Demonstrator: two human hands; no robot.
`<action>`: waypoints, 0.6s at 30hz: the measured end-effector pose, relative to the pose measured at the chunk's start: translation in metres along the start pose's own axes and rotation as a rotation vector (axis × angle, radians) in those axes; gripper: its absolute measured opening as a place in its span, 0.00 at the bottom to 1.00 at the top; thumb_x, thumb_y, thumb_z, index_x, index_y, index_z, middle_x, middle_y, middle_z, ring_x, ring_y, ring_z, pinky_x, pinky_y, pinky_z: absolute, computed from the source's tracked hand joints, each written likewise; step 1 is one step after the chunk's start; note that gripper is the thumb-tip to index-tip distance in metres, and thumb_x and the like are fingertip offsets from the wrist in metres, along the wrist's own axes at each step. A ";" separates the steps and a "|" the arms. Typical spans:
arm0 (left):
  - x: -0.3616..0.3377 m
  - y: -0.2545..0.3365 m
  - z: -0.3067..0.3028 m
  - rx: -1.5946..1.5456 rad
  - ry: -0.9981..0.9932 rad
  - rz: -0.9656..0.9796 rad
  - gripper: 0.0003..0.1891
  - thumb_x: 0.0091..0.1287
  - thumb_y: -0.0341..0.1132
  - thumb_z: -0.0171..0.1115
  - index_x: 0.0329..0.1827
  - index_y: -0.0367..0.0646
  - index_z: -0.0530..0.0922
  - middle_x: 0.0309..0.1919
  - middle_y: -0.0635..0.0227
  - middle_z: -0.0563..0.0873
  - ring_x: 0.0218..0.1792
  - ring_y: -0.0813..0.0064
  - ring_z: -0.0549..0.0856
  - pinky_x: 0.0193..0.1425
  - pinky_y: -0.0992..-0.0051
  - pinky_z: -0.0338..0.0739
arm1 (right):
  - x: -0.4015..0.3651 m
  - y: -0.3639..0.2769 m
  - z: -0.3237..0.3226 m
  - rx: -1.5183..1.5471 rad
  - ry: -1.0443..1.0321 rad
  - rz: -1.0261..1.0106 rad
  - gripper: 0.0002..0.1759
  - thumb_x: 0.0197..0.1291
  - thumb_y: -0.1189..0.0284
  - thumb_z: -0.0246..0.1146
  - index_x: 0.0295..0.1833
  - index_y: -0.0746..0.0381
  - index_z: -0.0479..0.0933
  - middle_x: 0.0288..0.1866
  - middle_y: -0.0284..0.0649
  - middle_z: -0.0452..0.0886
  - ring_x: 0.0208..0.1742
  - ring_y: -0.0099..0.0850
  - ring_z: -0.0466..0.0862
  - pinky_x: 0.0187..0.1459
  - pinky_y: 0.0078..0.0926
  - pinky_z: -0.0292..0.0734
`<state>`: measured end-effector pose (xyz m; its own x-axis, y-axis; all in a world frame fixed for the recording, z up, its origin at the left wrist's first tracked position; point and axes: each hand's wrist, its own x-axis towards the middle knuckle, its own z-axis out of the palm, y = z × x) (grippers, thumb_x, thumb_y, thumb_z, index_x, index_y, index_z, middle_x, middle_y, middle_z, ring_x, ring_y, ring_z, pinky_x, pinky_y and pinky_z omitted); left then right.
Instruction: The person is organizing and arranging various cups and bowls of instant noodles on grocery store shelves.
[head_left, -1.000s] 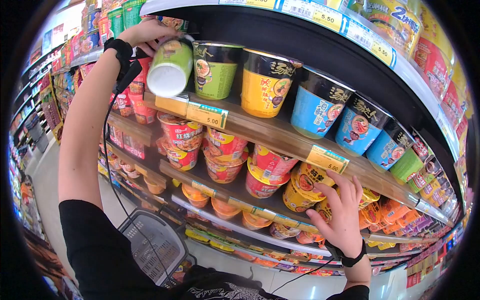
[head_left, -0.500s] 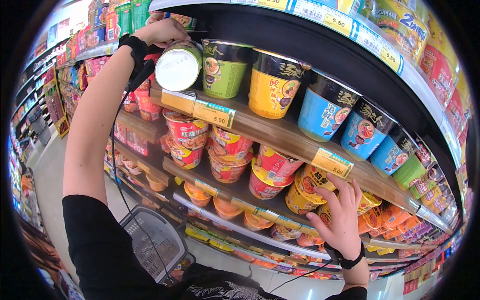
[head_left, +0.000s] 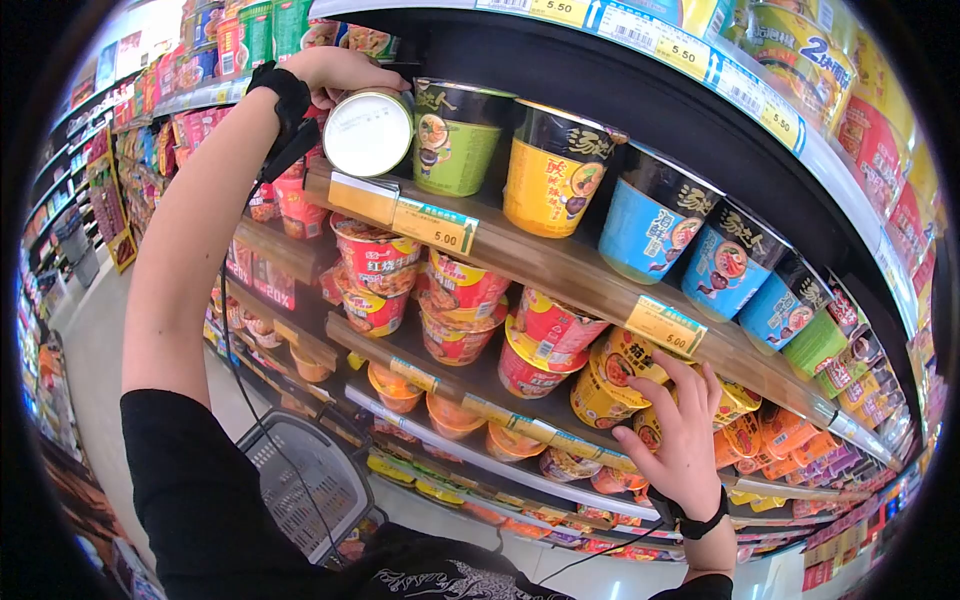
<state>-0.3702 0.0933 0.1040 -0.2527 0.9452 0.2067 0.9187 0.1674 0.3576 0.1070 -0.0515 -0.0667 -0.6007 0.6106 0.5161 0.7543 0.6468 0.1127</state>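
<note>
On the upper shelf, a noodle cup [head_left: 367,135] lies tipped with its round white base toward me. My left hand [head_left: 343,72] is closed over its top, the fingertips partly hidden behind it. Just right of it stands an upright green noodle cup [head_left: 458,140] with a black upper band, then a yellow noodle cup [head_left: 556,175] and a blue noodle cup [head_left: 652,220]. My right hand [head_left: 682,425] is open, fingers spread and holding nothing, beside the yellow noodle bowls [head_left: 608,385] on the shelf below.
Price labels [head_left: 435,225] run along the shelf edge. Stacked red noodle bowls [head_left: 375,270] fill the middle shelf. A grey shopping basket [head_left: 305,475] is low in front of me. Overhead, another shelf edge [head_left: 690,55] juts out. Thin cables hang from both wrists.
My left hand has shifted slightly right and down over the tipped cup, whose base now faces me more squarely. The right hand stays in place. The view has moved slightly.
</note>
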 end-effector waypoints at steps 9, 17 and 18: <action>-0.040 0.014 0.004 -0.256 -0.115 -0.118 0.39 0.52 0.68 0.57 0.55 0.44 0.75 0.49 0.52 0.81 0.43 0.57 0.84 0.43 0.52 0.82 | 0.038 -0.033 -0.015 0.096 0.035 -0.169 0.26 0.49 0.62 0.67 0.54 0.59 0.72 0.60 0.47 0.66 0.60 0.43 0.68 0.65 0.54 0.49; -0.066 0.017 -0.002 -0.375 -0.320 -0.057 0.44 0.50 0.64 0.64 0.65 0.46 0.65 0.51 0.52 0.79 0.45 0.63 0.83 0.47 0.51 0.79 | 0.184 -0.057 -0.025 0.105 0.558 -0.493 0.16 0.55 0.70 0.60 0.49 0.61 0.71 0.46 0.42 0.76 0.49 0.41 0.75 0.54 0.40 0.63; -0.072 0.018 -0.002 -0.380 -0.300 -0.033 0.46 0.50 0.64 0.65 0.66 0.45 0.62 0.51 0.53 0.79 0.46 0.65 0.83 0.47 0.55 0.80 | 0.207 -0.059 -0.022 0.053 0.585 -0.478 0.15 0.56 0.68 0.58 0.49 0.59 0.73 0.43 0.42 0.78 0.48 0.41 0.77 0.52 0.40 0.65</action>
<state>-0.3359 0.0273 0.0978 -0.1303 0.9895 -0.0620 0.7217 0.1375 0.6784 -0.0558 0.0269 0.0521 -0.6095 -0.0740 0.7894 0.4244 0.8105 0.4036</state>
